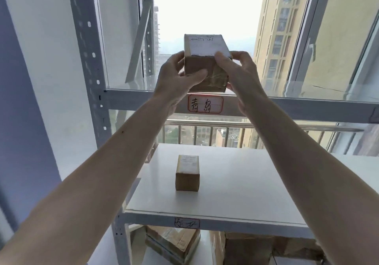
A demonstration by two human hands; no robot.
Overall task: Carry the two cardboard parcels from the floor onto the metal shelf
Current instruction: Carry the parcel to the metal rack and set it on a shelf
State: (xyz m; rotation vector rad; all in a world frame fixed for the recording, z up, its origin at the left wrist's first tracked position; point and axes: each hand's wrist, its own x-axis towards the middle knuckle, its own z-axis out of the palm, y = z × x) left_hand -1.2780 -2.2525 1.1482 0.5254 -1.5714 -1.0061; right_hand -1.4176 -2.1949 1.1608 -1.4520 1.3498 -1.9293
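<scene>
A: Can we read the label on the held parcel (206, 63)?

B: No. The writing is blurred, and the left hand (176, 78) and right hand (241, 76) cover both its sides.

A: And the boxes under the lower shelf (256, 193)?

B: We see only their tops; the picture's bottom edge cuts them off.

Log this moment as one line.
both hands grip brown cardboard parcel at upper glass shelf | second taped cardboard parcel on white lower shelf
</scene>
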